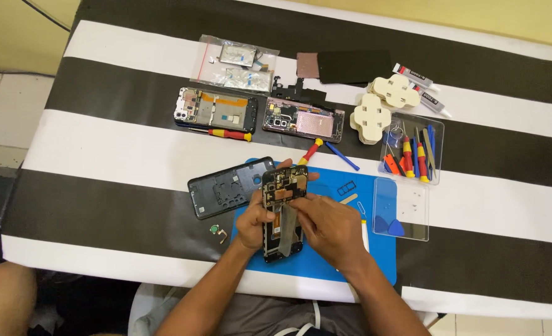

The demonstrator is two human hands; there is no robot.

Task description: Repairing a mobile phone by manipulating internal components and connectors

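Head view: both hands hold opened phone [283,208] lengthwise, camera end away.

The left hand [255,219] and the right hand [327,227] cover the middle and lower part of the opened phone [283,186], so what the fingers pinch there cannot be seen. The blue mat [375,261] is partly hidden under the hands and phone. The parts inside the clear bag [235,61] are too small to tell. Both forearms are cut off by the bottom edge.
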